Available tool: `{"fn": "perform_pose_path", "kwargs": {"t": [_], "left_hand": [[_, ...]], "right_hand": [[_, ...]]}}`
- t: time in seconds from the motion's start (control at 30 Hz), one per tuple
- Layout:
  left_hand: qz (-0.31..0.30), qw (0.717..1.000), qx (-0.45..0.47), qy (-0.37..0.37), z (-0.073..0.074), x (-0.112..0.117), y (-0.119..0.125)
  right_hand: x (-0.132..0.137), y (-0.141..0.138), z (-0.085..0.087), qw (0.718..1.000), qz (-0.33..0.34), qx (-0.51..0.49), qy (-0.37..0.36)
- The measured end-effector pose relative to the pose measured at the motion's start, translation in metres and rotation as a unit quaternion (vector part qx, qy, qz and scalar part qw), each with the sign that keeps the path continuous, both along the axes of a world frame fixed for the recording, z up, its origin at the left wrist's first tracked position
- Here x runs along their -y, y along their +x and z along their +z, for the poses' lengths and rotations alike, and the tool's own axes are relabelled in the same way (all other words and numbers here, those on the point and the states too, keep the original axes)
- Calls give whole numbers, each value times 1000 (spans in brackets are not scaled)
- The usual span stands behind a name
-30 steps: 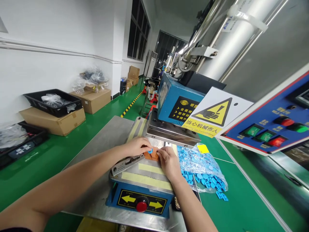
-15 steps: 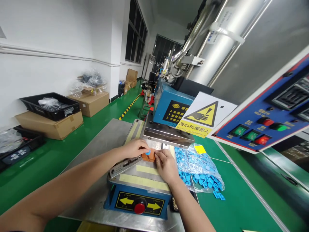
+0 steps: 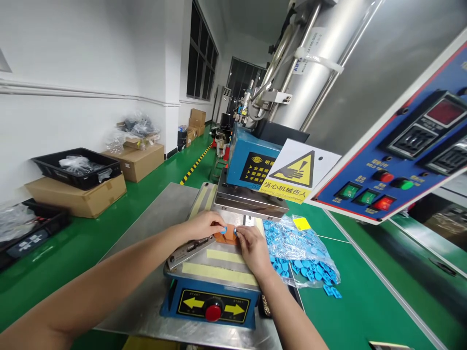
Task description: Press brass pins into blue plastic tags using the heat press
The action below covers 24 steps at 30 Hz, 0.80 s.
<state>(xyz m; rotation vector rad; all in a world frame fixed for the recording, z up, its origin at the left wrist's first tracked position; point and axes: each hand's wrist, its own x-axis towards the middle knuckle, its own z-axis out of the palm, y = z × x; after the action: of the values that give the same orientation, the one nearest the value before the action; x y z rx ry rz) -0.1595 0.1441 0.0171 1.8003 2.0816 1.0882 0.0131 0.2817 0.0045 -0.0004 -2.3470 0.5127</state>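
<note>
The steel plate (image 3: 153,228) runs wide and bare on the left, out to its near edge by the forearm, so the left side has open room. On the right the green counter (image 3: 365,311) lies open past the bag (image 3: 299,248) and stretches toward the front edge.

Just behind the hands, the press head (image 3: 251,201) hangs low over the bed, leaving only a narrow gap above the work. Its blue housing (image 3: 248,160) and the yellow warning sign (image 3: 297,175) stand above that. The slanted control panel (image 3: 394,160) overhangs the right side. The bag of blue parts sits just beside the right hand, with a few pieces spilled at its near corner. In front, the base's red button (image 3: 213,311) sits between two yellow arrows. A metal bar (image 3: 189,248) lies slantwise under the left wrist. Boxes (image 3: 78,192) and a black tray (image 3: 78,165) stand well apart on the floor by the wall.

The left hand (image 3: 204,226) is curled, its fingertips pinching a small blue part (image 3: 224,229) that rests on the orange pad (image 3: 226,236). The right hand (image 3: 253,248) is also curled, fingertips touching the pad's right end, where a speck of blue shows; whether it grips anything cannot be told. The pad sits on the bed in front of the press head, between the two hands.
</note>
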Motion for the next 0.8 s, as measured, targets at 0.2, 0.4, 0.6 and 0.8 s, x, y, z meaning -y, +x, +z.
{"fn": "perform_pose_path", "kwargs": {"t": [0.2, 0.4, 0.6, 0.8], "left_hand": [[-7, 1000, 7, 3, 0, 1, -1], [-7, 1000, 9, 5, 0, 1, -2], [-2, 1000, 10, 0, 0, 1, -1], [-10, 1000, 10, 2, 0, 1, -2]], "right_hand": [[0, -2, 1, 1000, -2, 3, 0], [-2, -4, 0, 1000, 8, -9, 1], [-3, -3, -1, 1000, 2, -5, -12], [-2, -4, -2, 999, -24, 4, 22]]}}
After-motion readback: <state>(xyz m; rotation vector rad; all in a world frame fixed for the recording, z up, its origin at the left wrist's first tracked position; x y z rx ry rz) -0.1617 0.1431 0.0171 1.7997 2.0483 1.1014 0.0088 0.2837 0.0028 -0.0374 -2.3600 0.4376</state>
